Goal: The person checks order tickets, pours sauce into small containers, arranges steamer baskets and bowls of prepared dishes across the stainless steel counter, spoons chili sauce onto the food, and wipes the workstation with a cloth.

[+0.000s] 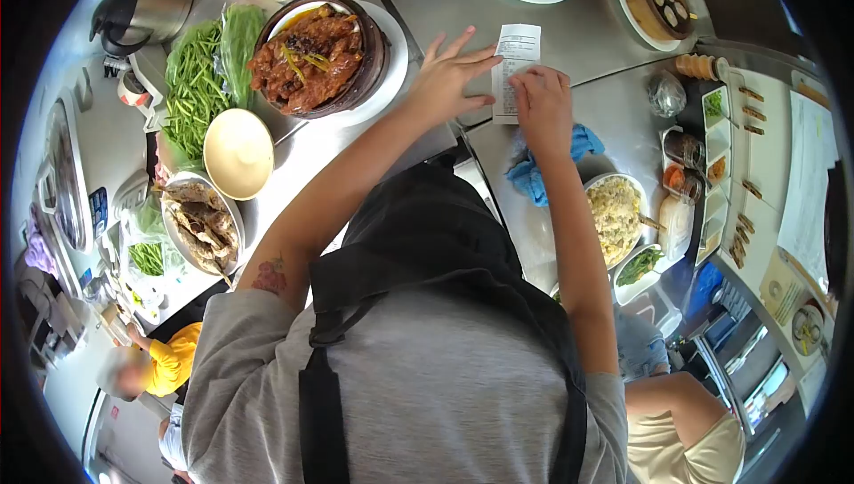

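Observation:
A printed paper receipt (509, 116) lies lengthwise on the steel counter in front of me. My left hand (449, 82) is open with fingers spread, its fingertips at the receipt's left edge. Over the receipt's right side, the fingers of my right hand (544, 110) are curled together on the paper; the exact grip is partly hidden. A crumpled blue cloth (532, 180) lies under my right wrist. Left of my left hand, a dark pot of brown-red braised meat (311, 61) stands on a white plate (398, 50).
At left are green beans (194, 84), a cream bowl (238, 153), a dish of fried fish (203, 224) and a kettle (147, 12). At right are a pale chopped-food bowl (614, 217), a bamboo steamer (660, 5) and condiment containers (683, 148). A person in yellow (173, 361) stands lower left.

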Motion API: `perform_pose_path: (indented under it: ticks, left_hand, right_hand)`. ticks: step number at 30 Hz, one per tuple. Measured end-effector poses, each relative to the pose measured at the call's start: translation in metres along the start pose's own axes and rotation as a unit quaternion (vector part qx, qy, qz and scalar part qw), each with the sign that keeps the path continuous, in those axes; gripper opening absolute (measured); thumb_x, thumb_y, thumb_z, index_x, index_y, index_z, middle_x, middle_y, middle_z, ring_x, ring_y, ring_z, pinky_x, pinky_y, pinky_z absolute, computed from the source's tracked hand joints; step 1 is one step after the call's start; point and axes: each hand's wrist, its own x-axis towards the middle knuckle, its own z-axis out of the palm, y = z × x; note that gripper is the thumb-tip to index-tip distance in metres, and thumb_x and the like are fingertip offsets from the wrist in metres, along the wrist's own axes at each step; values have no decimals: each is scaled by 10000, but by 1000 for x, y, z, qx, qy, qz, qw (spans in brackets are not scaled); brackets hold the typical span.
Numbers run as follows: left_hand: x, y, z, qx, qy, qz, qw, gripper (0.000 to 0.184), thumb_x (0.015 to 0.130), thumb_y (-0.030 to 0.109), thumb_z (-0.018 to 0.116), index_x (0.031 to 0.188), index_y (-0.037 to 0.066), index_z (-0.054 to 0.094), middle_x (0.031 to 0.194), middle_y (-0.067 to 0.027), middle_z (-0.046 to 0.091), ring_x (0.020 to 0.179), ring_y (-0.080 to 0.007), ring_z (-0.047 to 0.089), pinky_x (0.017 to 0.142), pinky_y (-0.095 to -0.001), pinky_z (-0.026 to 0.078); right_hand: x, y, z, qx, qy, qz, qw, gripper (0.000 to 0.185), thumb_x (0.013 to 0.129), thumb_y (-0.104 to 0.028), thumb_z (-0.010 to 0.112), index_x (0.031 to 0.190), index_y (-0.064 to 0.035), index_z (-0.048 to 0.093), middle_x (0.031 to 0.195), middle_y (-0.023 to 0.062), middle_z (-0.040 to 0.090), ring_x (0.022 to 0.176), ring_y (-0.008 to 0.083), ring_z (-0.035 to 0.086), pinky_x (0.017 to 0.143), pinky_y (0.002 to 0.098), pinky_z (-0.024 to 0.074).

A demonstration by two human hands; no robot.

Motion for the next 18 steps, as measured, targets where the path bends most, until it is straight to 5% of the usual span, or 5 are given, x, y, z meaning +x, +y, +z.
perform_pose_path:
  ticks: [5,11,14,18]
  left_hand:
    - [2,4,8,23,15,-35,999,614,723,494,742,1259,215,624,1385,57,537,1425,-230,284,1152,-559,150]
    - [2,3,10,49,16,-33,998,611,714,505,748,1245,224,633,1370,62,551,1415,-221,307,1155,-545,157]
    - [2,3,8,37,34,-20,999,601,700,414,795,1242,207,636,1302,15,607,1392,-246,350,1152,-540,161]
    - [2,5,8,27,31,-24,999,611,715,459,767,1259,218,624,1336,34,578,1406,-244,321,1153,-545,159]
  right_hand:
    - [1,-3,9,12,-7,14,1000,101,828,-128,629,912,-91,672,1046,108,597,1021,361,533,885,449,452]
    - [4,-12,13,36,13,-6,999,116,800,-116,645,912,-124,678,1046,98,595,1023,351,534,880,446,451]
    - [4,-22,13,-4,26,-8,1000,116,795,-116,653,903,-138,689,1048,91,592,1029,348,530,886,450,444]
    - [-8,4,-10,-87,42,43,994,122,800,-110,649,908,-143,697,1049,89,590,1031,350,528,881,456,437]
